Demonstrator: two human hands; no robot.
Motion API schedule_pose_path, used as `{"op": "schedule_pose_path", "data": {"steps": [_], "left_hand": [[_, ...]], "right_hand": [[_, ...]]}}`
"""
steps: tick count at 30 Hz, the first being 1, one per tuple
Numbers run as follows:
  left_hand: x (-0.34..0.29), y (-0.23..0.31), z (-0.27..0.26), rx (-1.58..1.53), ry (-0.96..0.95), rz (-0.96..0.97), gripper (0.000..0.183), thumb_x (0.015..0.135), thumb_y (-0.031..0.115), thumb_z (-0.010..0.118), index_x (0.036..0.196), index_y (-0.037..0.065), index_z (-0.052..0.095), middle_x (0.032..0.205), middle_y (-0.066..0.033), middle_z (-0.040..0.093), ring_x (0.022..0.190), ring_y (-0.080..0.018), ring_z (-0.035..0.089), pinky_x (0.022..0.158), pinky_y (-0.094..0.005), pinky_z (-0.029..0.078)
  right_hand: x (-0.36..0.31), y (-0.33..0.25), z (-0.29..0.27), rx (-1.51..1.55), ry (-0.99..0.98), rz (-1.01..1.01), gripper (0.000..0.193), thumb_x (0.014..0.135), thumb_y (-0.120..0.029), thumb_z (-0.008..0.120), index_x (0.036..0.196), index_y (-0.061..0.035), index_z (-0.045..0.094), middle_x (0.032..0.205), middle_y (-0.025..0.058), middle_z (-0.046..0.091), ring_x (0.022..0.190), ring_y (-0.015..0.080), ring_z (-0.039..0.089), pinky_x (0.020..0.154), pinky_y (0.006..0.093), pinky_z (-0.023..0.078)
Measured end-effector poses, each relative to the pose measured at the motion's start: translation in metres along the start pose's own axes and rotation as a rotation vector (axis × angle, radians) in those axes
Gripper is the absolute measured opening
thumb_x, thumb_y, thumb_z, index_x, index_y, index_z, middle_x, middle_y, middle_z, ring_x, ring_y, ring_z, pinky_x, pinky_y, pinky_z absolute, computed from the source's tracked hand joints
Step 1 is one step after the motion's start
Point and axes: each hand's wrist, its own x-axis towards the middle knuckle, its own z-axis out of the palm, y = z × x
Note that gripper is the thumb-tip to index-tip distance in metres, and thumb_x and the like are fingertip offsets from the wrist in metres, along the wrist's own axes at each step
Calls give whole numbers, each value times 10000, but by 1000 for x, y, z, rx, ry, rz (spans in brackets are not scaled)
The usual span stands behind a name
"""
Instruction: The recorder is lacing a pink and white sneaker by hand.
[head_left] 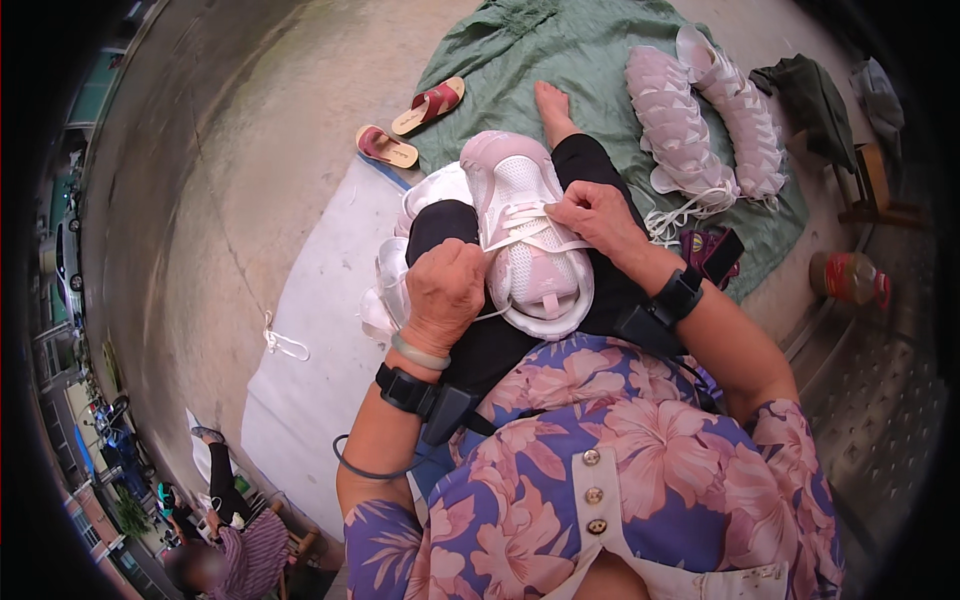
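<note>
A pink and white sneaker [552, 272] rests on my lap, its toe pointing away from me and its heel opening toward me. White shoelace [526, 230] crosses over the tongue through the eyelets. On the shoe's left side, my left hand [447, 288] is closed in a fist around a strand of the lace. At the right eyelet row, my right hand [600, 218] pinches the lace between thumb and forefinger. The fingertips of my left hand are partly hidden. Beside my left knee lie more pink and white shoe uppers [392, 270], partly covered by my leg.
Two long stacks of nested pale pink shoe uppers [672, 125] lie on a green cloth [500, 60], near bundled white laces [712, 200]. A phone [722, 258], oil jug [842, 277], red sandals [430, 106], white sheet [300, 400] and a seated person [250, 550] surround me.
</note>
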Motion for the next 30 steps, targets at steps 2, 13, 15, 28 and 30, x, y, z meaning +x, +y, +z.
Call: {"op": "schedule_pose_path", "data": {"steps": [2,13,15,28,30], "left_hand": [[3,0,-11,194,-63,154,116,710,29,626,702,67,516,643,-81,475,571,-267,506,486,-343,387],[-63,-41,-87,470,-65,105,151,716,16,588,676,79,456,617,-72,403,551,-248,452,483,-358,352],[-71,-40,-80,425,-36,97,103,747,33,603,771,70,510,610,-71,422,536,-253,453,476,-358,359],[-28,-3,-104,197,30,-19,60,784,9,620,827,11,577,643,-81,545,539,-223,533,469,-290,392],[-6,21,-118,-412,-182,-309,48,833,22,583,808,-17,592,669,-79,555,537,-160,496,493,-239,370]], "right_hand": [[0,4,1,4,6,-12,252,748,-273,688,689,-45,598,611,3,553,571,91,497,522,254,387],[-1,9,-1,-54,-11,-19,262,775,-303,658,743,-45,621,609,13,564,566,111,518,553,269,416],[-2,13,-3,97,-26,-57,238,794,-278,635,781,-41,617,612,16,564,584,110,524,561,269,421],[-48,2,-34,-397,87,-607,242,773,-239,649,881,-25,613,818,118,614,810,293,599,686,362,467],[-33,-3,-29,-253,64,-609,224,787,-224,636,883,-23,612,861,105,618,840,260,594,698,349,462]]}}
